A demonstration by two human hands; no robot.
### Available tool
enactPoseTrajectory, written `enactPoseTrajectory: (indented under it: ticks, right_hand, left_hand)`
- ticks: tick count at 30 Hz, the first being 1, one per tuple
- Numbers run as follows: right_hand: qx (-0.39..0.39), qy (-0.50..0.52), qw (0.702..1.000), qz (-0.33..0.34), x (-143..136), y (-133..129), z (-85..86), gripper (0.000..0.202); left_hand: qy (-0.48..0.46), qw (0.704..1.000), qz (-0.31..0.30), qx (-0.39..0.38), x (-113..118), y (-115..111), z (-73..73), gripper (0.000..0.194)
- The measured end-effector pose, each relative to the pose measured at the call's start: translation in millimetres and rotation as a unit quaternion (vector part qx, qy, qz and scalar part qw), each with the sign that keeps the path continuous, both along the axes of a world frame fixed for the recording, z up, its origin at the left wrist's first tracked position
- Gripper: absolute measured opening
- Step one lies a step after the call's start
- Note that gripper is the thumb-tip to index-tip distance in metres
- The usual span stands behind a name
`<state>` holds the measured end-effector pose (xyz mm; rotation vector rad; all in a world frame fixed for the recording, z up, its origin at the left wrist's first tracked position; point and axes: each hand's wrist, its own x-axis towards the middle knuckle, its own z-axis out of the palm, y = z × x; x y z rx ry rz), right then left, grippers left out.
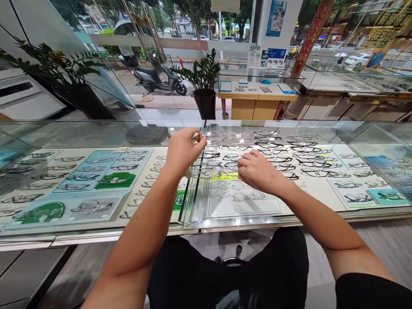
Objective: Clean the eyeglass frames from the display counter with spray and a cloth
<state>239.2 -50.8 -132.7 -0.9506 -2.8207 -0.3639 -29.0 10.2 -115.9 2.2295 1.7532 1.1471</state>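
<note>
My left hand (184, 148) is closed above the glass counter, near the seam between two cases. A pale, crumpled bit of cloth (195, 137) pokes out of its fist, and more of it shows below the wrist. To the right, my right hand (257, 169) hovers low over or rests on the glass; I cannot tell which. Its fingers are curled inward, and what they hold, if anything, is hidden. Beyond and around both hands lie rows of eyeglasses (267, 139), mostly dark or clear frames. A white rectangular mat (243, 201) shows in front of my right hand.
The glass display counter (219, 225) runs across the view, with more eyeglasses on blue and green cards (116, 180) at left. My knees are under its front edge. Past it stand a potted plant (206, 103), a low wooden display case (257, 105) and a scooter (157, 77) outside.
</note>
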Motion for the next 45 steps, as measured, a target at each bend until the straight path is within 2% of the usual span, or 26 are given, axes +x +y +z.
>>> enactPoseTrajectory:
  ticks: [6, 15, 18, 21, 25, 34, 40, 45]
  right_hand:
    - [-0.031, -0.053, 0.998, -0.008, -3.4, 6.1, -11.7, 0.024]
    - [-0.055, -0.072, 0.996, -0.022, -5.3, 12.2, -23.1, 0.025]
    - [-0.077, -0.048, 0.996, -0.018, -3.8, 12.7, -18.2, 0.023]
    - [-0.105, 0.027, 0.993, -0.037, 2.7, 15.9, -7.3, 0.017]
    - [-0.088, 0.089, 0.989, -0.081, 13.2, 24.5, 0.1, 0.015]
    - [-0.108, 0.07, 0.982, -0.137, 11.8, 40.6, -24.8, 0.02]
    - [-0.126, 0.082, 0.976, -0.156, 9.1, 43.2, -28.7, 0.021]
    - [-0.123, 0.162, 0.966, -0.157, 14.4, 44.1, -21.5, 0.018]
  left_hand:
    - [0.061, 0.998, -0.032, -0.004, 13.0, -1.6, -8.8, 0.023]
    - [0.101, 0.991, -0.065, -0.061, 21.8, -5.3, -9.6, 0.021]
    - [0.103, 0.99, -0.071, -0.073, 22.5, -5.8, -10.1, 0.021]
    - [0.1, 0.989, -0.076, -0.077, 22.3, -5.1, -11.1, 0.021]
    - [0.106, 0.988, -0.074, -0.081, 22.8, -3.9, -12.3, 0.021]
    - [0.118, 0.984, -0.084, -0.099, 24.1, -6.8, -7.2, 0.023]
    - [0.053, 0.988, -0.077, -0.12, 20.7, -13.3, 1.2, 0.025]
    - [-0.076, 0.98, -0.119, -0.138, 10.9, -17.9, 14.0, 0.029]
